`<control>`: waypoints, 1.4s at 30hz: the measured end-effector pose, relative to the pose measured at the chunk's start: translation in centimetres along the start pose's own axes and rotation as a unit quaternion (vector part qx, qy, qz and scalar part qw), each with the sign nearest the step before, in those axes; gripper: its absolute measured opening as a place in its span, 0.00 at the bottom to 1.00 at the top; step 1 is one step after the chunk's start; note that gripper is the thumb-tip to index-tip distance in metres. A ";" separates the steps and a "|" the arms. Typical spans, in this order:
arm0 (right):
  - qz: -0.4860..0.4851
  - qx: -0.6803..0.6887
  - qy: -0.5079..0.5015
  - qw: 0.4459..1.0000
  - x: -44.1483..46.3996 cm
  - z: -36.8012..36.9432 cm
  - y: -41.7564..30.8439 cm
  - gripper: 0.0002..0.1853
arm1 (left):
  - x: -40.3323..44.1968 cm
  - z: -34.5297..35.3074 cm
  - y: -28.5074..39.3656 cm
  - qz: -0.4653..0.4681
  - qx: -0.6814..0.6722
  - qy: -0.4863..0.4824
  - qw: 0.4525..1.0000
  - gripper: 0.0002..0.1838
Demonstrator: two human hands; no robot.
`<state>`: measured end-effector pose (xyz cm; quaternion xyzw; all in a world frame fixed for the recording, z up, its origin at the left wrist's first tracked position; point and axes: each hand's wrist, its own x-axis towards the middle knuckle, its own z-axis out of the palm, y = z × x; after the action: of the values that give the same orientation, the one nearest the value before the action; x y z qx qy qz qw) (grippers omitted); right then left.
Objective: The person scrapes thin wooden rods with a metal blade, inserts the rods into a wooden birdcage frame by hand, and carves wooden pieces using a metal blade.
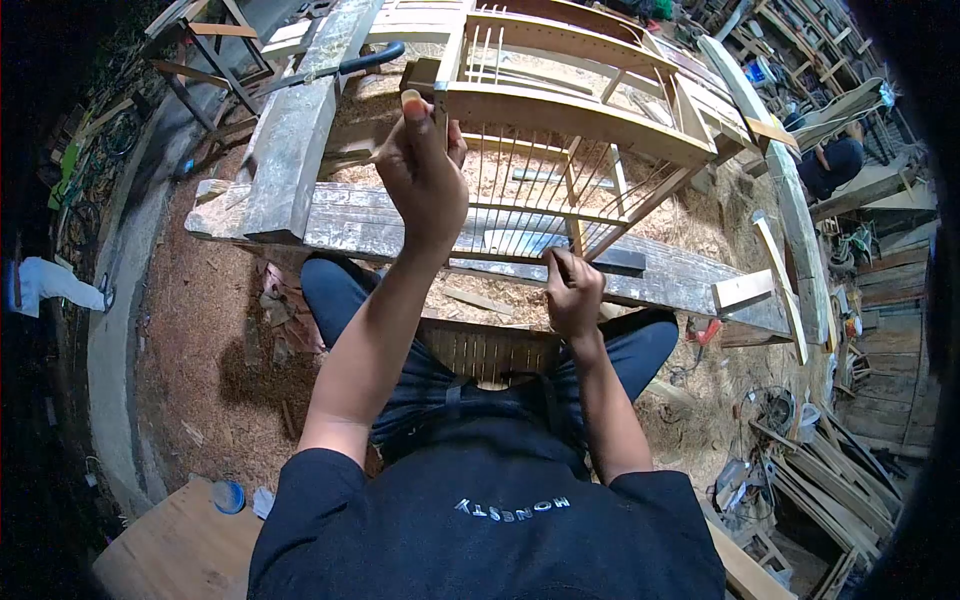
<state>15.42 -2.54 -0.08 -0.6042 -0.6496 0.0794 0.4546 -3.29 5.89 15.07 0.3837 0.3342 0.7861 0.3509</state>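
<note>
A wooden cage frame (580, 124) with curved rails and a row of thin rods rests tilted on a thick plank bench. My left hand (428, 185) is closed at the cage's near left corner post, thumb pointing up beside a small brown wooden block (421, 76). Curled into a fist, my right hand (575, 292) is at the cage's lower edge, by the ends of the rods. What its fingers hold is hidden. Just right of that hand, a dark flat bar (622, 261) lies on the bench.
The weathered bench plank (690, 278) crosses in front of my knees, with a heavy beam (290, 150) at left. Wood offcuts (744, 290) lie at its right end. A red-handled tool (708, 332) is on the shavings-covered ground. Another person (838, 163) sits far right.
</note>
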 end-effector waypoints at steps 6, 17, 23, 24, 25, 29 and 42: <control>-0.047 0.001 -0.008 0.999 -0.4 0.4 0.8 0.04 | -0.1 -0.7 -0.4 0.005 0.000 -0.028 1.000 0.30; -0.037 0.022 -0.041 0.998 -0.2 -0.2 1.5 0.04 | 0.0 -0.5 -0.2 0.011 0.005 -0.020 1.000 0.30; 0.005 0.002 -0.099 0.995 0.3 -1.2 0.7 0.05 | -0.1 -0.3 -0.3 -0.001 -0.006 -0.007 1.000 0.30; -0.009 -0.003 -0.089 0.996 0.3 -1.2 0.7 0.05 | -0.1 -0.3 -0.2 0.000 -0.008 -0.012 1.000 0.29; -0.023 -0.008 -0.080 0.996 0.3 -1.3 0.7 0.05 | -0.1 -0.4 -0.1 0.001 -0.011 -0.017 1.000 0.29; -0.040 0.002 -0.072 0.997 0.1 -1.0 1.3 0.07 | -0.3 -0.6 -0.2 0.005 -0.015 -0.022 1.000 0.29; -0.027 0.012 -0.047 0.998 -0.1 -0.6 1.3 0.05 | -0.3 -0.5 -0.2 0.002 -0.009 -0.023 1.000 0.29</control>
<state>16.75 -2.53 -0.65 -0.5765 -0.6852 0.1036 0.4329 -3.55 5.65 14.55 0.3988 0.3179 0.7812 0.3601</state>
